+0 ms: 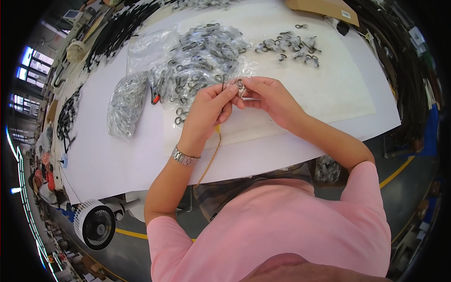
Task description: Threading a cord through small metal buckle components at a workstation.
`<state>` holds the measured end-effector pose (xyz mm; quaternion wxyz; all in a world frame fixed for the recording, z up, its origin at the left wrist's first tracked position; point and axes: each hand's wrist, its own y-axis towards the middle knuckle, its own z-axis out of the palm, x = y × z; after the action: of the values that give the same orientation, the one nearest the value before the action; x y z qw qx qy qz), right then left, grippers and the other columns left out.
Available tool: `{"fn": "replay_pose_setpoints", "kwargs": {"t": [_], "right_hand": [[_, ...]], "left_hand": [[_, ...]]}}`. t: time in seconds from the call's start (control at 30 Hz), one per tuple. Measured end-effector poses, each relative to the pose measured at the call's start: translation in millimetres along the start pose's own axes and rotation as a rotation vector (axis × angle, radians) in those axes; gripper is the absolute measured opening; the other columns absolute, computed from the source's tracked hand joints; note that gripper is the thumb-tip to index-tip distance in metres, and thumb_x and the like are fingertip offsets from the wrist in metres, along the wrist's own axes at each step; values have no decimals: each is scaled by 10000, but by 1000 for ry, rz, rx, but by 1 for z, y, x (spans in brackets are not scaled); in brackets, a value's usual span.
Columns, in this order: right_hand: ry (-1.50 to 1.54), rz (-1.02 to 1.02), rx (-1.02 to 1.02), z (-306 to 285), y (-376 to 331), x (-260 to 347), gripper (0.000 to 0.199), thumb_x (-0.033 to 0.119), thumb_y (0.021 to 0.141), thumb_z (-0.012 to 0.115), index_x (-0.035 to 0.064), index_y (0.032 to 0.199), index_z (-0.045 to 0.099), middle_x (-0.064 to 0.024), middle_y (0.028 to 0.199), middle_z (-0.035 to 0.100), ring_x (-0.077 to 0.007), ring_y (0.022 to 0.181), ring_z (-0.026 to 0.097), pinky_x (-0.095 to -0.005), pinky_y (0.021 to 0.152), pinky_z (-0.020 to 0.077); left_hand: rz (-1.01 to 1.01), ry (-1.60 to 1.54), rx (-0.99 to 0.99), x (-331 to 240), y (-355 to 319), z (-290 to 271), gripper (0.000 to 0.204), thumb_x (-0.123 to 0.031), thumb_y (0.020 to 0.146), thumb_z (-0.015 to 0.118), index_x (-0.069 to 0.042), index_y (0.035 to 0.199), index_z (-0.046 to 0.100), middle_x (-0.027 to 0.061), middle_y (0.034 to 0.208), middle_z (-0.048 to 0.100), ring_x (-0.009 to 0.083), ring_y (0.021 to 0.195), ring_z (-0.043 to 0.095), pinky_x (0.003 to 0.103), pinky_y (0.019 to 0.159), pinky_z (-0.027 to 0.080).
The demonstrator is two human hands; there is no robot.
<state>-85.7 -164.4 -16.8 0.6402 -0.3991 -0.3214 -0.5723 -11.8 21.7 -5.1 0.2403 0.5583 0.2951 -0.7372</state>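
My left hand (210, 105) and my right hand (275, 101) meet over the middle of the table, fingers pinched around a small metal clasp in clear plastic (240, 86). The fingers partly cover the clasp. A thin dark tip (223, 82) pokes up by my left fingers, and a yellow end with a cord (217, 141) hangs below that hand; I cannot make out what they belong to. Just beyond my hands lies a large heap of metal clasps in clear plastic (202, 56). A smaller group of clasps (296, 44) is spread out at the far right.
Left of the heap sits a filled clear plastic bag (126, 105), near a black tool with a red-orange tip (156, 98). Black straps (120, 30) line the table's far left. A cardboard box (324, 9) stands at the back right. Below the table's left front edge is a fan (97, 225).
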Motion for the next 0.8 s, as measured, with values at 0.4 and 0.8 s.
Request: {"fn": "replay_pose_setpoints", "kwargs": {"t": [0.4, 0.8], "right_hand": [[-50, 16, 30, -13, 5, 1, 285, 260, 1017, 648, 12, 1133, 730, -22, 921, 679, -107, 896, 638, -307, 877, 540], [136, 49, -87, -18, 9, 4, 291, 301, 1040, 631, 46, 1141, 728, -54, 1130, 737, -146, 1074, 665, -326, 960, 520]], "left_hand": [[-48, 99, 89, -6, -2, 1, 210, -187, 1036, 637, 12, 1048, 704, 78, 867, 732, 22, 504, 423, 181, 449, 280], [-21, 6, -132, -7, 1, -1, 200, -169, 1029, 649, 13, 1075, 718, -18, 763, 591, 6, 547, 422, 176, 447, 274]]}}
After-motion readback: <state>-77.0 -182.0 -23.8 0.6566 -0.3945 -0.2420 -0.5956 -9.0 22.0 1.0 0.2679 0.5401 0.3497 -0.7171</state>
